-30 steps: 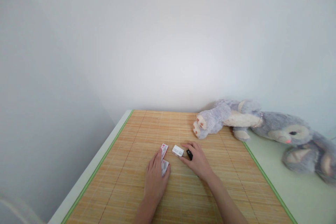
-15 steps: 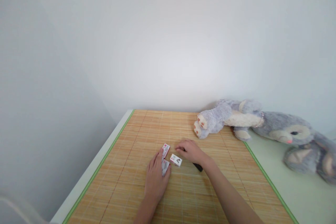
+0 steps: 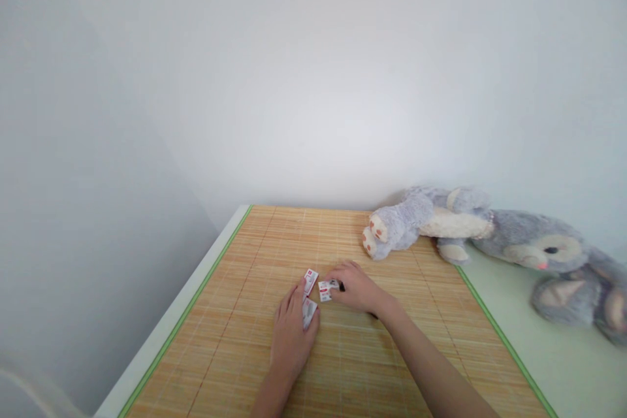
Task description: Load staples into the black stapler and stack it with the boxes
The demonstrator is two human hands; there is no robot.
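My left hand lies flat on a bamboo mat, fingers stretched forward, its fingertips against two small white boxes with red marks. My right hand has its fingers curled round a third small white box, holding it just right of the other two. A small black object peeks out beside the fingers of that hand.
A grey plush rabbit lies on its side at the back right, its feet over the mat's corner. The mat has green edging and rests on a pale surface. White walls close in behind and on the left.
My right hand left the black object, reached forward, then came back and closed on the third white box, which has moved left towards the other two. My left hand has stayed put.
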